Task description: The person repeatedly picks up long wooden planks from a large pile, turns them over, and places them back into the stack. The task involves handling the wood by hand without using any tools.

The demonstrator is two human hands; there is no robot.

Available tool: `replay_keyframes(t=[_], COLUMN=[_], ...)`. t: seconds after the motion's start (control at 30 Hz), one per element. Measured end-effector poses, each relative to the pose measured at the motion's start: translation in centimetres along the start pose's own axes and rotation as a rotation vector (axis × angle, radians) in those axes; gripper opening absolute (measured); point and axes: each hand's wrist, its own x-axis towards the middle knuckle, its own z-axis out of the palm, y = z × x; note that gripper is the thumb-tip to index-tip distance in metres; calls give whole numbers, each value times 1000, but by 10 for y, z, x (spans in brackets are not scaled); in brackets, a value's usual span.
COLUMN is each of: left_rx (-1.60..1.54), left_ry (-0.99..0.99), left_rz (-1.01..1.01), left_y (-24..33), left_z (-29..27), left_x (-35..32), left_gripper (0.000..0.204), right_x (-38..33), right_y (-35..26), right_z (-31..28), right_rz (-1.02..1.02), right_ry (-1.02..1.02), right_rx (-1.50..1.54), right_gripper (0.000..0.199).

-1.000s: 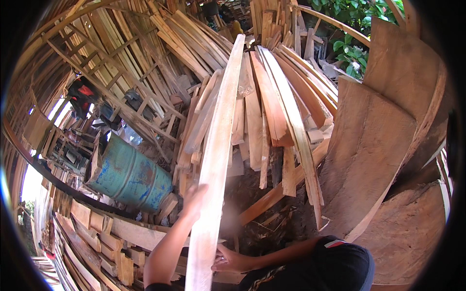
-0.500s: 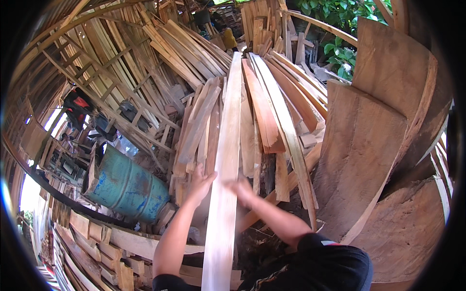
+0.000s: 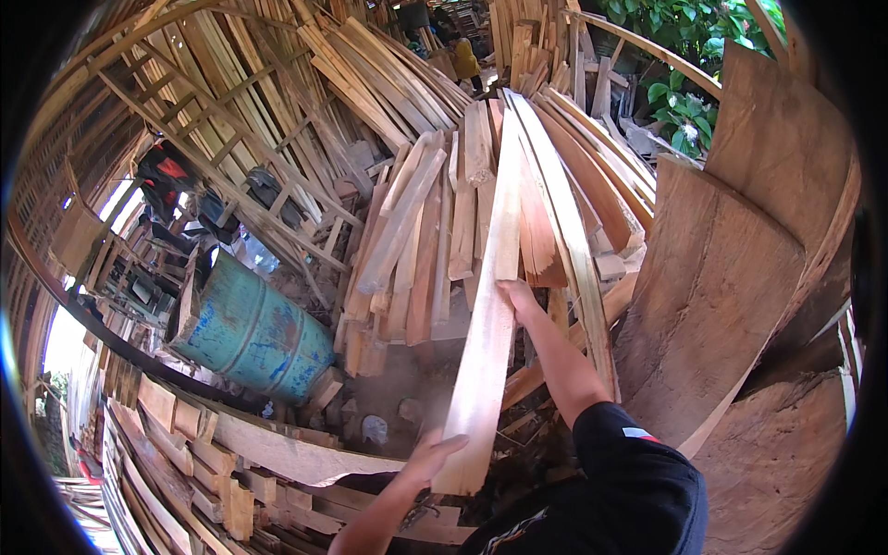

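Note:
A long pale plank [image 3: 483,388] runs away from my body, its near end low in front of me and its far part lying over the pile of boards. At the left edge near that end is my left hand [image 3: 433,457], thumb on top and fingers partly hidden. Farther along, my right hand [image 3: 518,298] grips the opposite edge, most of its fingers out of sight beneath the wood. Close to the right of the plank lie a reddish board [image 3: 539,231] and another long pale board [image 3: 566,242].
Several boards [image 3: 407,213] are heaped ahead. A blue metal drum [image 3: 264,324] leans at the left, behind a low stack of cut timber [image 3: 199,472]. Wide brown slabs [image 3: 708,287] stand on the right. Tall planks [image 3: 245,88] lean along the back left.
The plank has swung to the right and away from me, its near end coming into view. My left hand has slid back toward that end; my right hand has moved forward along the edge.

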Motion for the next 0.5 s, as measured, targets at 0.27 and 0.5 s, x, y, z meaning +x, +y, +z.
replay_keyframes(t=[0.27,0.5], left_rx=[232,434], left_ry=[111,120], left_rz=[226,554], left_y=[-47,-48], left_z=[48,94], left_x=[68,74], left_gripper=[34,30], right_x=[-203,-257], right_y=[9,24], right_z=[-7,-27], right_rz=[235,-9], right_ry=[189,230], right_rx=[-88,-107], right_gripper=[65,40])
